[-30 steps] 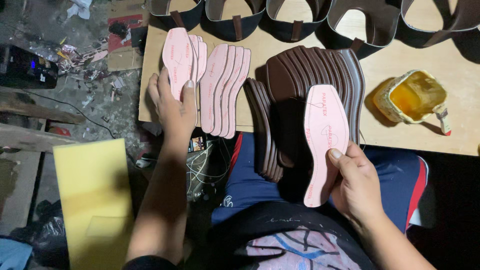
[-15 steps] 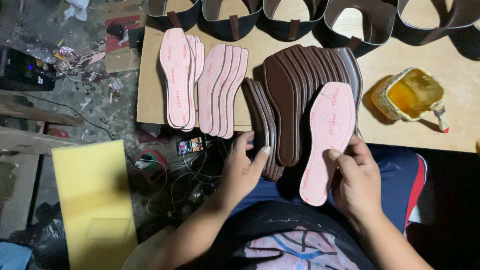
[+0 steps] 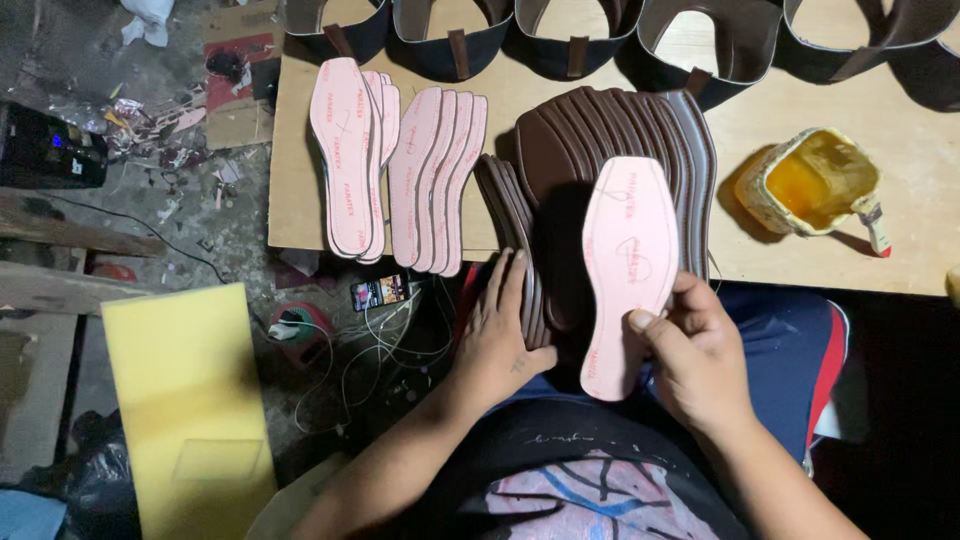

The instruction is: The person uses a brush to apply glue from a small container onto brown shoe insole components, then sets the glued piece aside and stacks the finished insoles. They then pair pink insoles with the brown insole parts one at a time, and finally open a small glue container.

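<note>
Pink insole (image 3: 628, 262) over cluttered workboard (image 3: 800, 255)

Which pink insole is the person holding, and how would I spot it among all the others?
Start at the wooden board and find the fan of brown soles at its middle. Over them lies one pink insole, pinched at its lower end by the right hand. Unlike the two pink stacks further left, it is single, held up and lies on brown.
</note>
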